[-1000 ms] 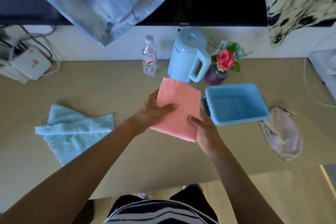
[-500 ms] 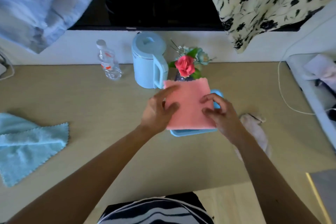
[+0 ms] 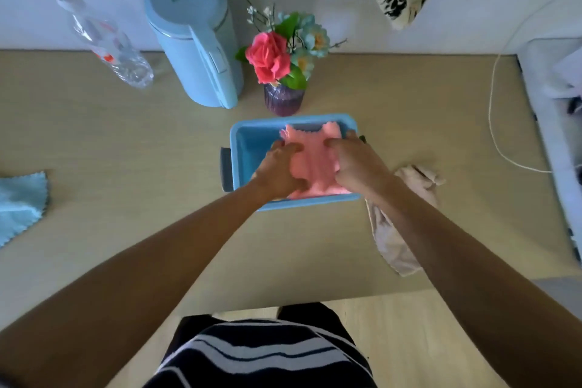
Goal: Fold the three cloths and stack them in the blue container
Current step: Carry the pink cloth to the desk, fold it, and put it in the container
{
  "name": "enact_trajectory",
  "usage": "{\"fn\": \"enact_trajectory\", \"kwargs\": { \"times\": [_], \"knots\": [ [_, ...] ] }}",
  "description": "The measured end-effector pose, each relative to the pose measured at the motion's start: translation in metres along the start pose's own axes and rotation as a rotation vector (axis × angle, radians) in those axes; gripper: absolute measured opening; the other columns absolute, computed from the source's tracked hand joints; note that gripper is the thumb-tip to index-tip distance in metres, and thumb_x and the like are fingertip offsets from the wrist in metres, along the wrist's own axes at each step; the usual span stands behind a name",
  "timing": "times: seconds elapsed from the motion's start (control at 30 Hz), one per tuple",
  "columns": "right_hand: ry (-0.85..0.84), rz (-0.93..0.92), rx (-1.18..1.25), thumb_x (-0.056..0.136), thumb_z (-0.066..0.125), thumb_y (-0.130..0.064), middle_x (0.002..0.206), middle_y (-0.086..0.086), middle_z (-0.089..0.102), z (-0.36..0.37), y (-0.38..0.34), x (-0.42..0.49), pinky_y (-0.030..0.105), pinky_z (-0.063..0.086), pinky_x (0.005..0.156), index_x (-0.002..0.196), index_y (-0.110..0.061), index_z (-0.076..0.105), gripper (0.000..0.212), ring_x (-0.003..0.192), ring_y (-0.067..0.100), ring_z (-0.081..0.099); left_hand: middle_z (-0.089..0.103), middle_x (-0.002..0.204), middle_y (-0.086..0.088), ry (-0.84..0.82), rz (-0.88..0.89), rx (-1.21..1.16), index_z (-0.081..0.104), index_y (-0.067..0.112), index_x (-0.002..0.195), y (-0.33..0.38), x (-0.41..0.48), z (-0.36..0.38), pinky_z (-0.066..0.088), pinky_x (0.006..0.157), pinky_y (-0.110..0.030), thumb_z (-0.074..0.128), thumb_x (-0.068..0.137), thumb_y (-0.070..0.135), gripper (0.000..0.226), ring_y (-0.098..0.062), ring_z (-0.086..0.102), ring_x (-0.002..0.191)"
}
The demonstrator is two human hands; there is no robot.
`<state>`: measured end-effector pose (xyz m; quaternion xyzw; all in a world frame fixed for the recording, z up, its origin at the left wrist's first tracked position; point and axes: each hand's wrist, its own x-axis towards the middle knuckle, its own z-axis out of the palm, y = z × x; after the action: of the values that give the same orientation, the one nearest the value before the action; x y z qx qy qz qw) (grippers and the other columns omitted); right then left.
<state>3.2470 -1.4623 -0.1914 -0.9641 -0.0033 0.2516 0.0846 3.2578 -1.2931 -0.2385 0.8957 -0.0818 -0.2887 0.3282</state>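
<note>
While the cloth (image 3: 313, 161) lay in the container (image 3: 241, 148) toward the table's (image 3: 126, 173) back edge, the left hand (image 3: 278, 168) and right hand (image 3: 359, 162) flanked it, fingers spread, pressing down.

No text can be read here. The bottle (image 3: 105, 41), far left, has a label with red marks on it, but the label is too blurred to make out any letter or number. The kettle (image 3: 201, 50), just right of the bottle, has a pale panel on its handle, and no legible brand or sign shows on it.
</note>
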Motion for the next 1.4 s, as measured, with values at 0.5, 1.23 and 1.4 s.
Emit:
{"fn": "enact_trajectory", "kwargs": {
  "times": [0.5, 1.23, 1.4],
  "knots": [
    [0.013, 0.016, -0.424, 0.091, 0.056, 0.003, 0.147, 0.019, 0.033, 0.038, -0.02, 0.041, 0.036, 0.05, 0.079, 0.137, -0.002, 0.052, 0.046, 0.115, 0.031, 0.061, 0.015, 0.158, -0.016, -0.127, -0.12, 0.176, 0.027, 0.018, 0.152, -0.002, 0.024, 0.026, 0.043, 0.107, -0.052, 0.083, 0.075, 0.029, 0.096, -0.041, 0.043, 0.134],
    [-0.03, -0.065, -0.173, 0.079, 0.074, -0.022, 0.129, 0.005, 0.056, 0.027, -0.013, 0.04, 0.041, 0.051, 0.084, 0.124, -0.021, 0.059, 0.048, 0.116, 0.03, 0.06, 0.056, 0.126, -0.011, -0.005, -0.132, 0.435, 0.05, 0.013, 0.131, 0.016, 0.006, -0.003, 0.051, 0.085, -0.041, 0.077, 0.074, 0.053, 0.074, -0.034, 0.06, 0.115],
    [0.216, -0.055, 0.263, 0.082, 0.074, -0.036, 0.114, 0.006, 0.062, -0.003, -0.022, -0.005, 0.037, 0.05, 0.084, 0.118, -0.017, 0.06, 0.043, 0.1, 0.025, 0.064, 0.068, 0.111, 0.001, 0.164, -0.034, 0.04, 0.059, 0.021, 0.124, 0.021, -0.056, -0.049, 0.045, 0.082, -0.031, 0.07, 0.083, 0.05, 0.052, -0.02, 0.063, 0.102]
  ]
}}
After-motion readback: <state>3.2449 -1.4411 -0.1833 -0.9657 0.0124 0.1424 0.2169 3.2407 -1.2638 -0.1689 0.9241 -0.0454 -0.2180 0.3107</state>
